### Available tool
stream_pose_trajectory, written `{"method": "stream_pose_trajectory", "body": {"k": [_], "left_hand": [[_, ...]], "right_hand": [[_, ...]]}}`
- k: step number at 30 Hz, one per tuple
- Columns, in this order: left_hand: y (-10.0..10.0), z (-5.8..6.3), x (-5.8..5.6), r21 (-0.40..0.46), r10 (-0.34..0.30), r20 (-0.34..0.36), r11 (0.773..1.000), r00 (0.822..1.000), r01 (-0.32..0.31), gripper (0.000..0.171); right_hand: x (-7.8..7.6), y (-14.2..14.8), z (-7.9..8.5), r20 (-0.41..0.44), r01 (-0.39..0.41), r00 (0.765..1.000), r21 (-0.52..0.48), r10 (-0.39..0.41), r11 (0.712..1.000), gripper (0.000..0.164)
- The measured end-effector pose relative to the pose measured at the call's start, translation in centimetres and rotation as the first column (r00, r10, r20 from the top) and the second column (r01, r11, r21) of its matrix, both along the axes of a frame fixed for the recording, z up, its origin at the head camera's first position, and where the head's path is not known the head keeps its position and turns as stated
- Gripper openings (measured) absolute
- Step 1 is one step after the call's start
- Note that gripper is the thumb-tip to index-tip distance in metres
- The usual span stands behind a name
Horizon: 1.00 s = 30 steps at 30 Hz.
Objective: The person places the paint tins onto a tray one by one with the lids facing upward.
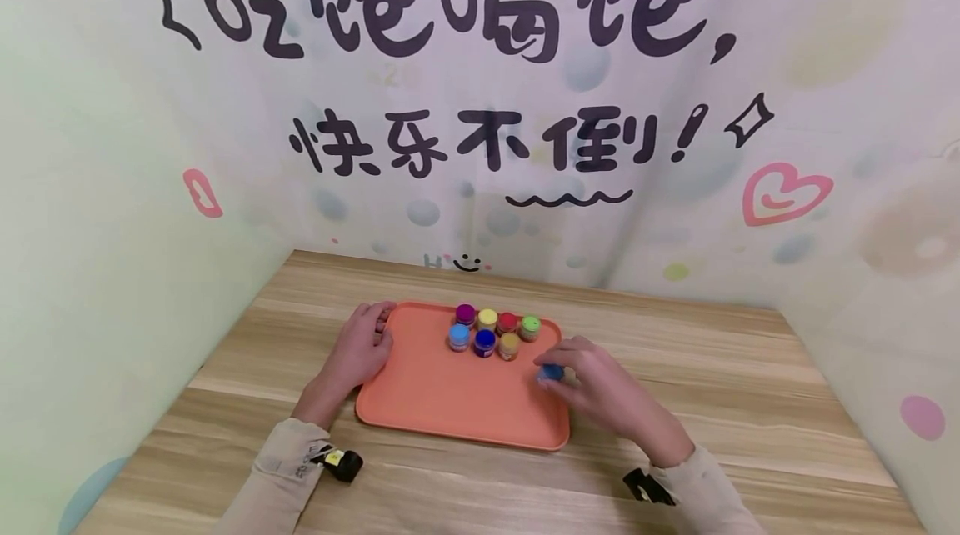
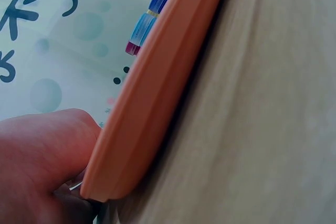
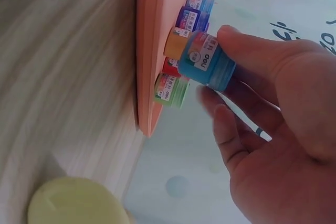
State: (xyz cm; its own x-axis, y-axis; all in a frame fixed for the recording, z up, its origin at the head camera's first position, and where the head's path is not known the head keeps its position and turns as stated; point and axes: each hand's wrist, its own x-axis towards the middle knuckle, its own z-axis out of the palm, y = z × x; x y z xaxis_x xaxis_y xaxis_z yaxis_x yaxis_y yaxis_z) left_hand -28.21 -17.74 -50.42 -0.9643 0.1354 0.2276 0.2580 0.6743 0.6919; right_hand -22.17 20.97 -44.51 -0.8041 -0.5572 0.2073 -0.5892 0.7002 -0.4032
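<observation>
An orange tray (image 1: 465, 410) lies on the wooden table. At its left rim, my left hand (image 1: 362, 349) grips the edge; the left wrist view shows the thumb (image 2: 63, 137) against the rim, with the other fingers partly hidden. My right hand (image 1: 588, 377) pinches a blue paint jar (image 3: 205, 59) between thumb and fingers over the tray's right side. Several lidded jars stand in two rows towards the tray's back right: purple (image 1: 465, 315), yellow (image 1: 487, 319), red (image 1: 507, 322) and green (image 1: 531, 327) behind, light blue (image 1: 459, 337), dark blue (image 1: 485, 342) and ochre (image 1: 508, 345) in front.
Wooden tabletop (image 1: 720, 402) surrounds the tray. A printed wall cloth (image 1: 465, 218) hangs behind the table, and a pale wall (image 1: 112, 268) rises on the left. A rounded yellow shape (image 3: 76, 203) appears low in the right wrist view.
</observation>
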Motion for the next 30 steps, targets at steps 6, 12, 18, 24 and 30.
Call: {"method": "stream_pose_trajectory", "body": {"k": [6,12,18,24,30], "left_hand": [[0.0,0.1,0.0,-0.006,0.003,-0.002,1.000,1.000,-0.003,0.044],[0.0,0.0,-0.1,-0.009,0.008,-0.001,1.000,1.000,-0.008,0.044],[-0.1,-0.1,0.0,0.003,0.002,-0.005,1.000,1.000,-0.002,0.044],[-0.1,-0.1,0.0,0.007,0.001,-0.004,1.000,1.000,-0.001,0.044],[-0.1,0.0,-0.1,0.002,0.006,-0.005,1.000,1.000,-0.006,0.044]], "right_hand": [[-0.3,-0.4,-0.2,-0.036,0.028,0.999,0.023,-0.027,0.999,0.026],[-0.9,-0.7,-0.6,-0.020,0.046,0.999,0.009,-0.046,0.999,0.028],[-1.3,-1.0,-1.1,0.020,0.073,0.997,-0.018,-0.073,0.997,0.028],[-1.9,-1.4,-1.5,0.025,0.110,0.994,-0.051,-0.108,0.993,0.025],[-2.2,-1.7,-1.9,0.026,0.131,0.991,-0.059,-0.129,0.990,0.021]]}}
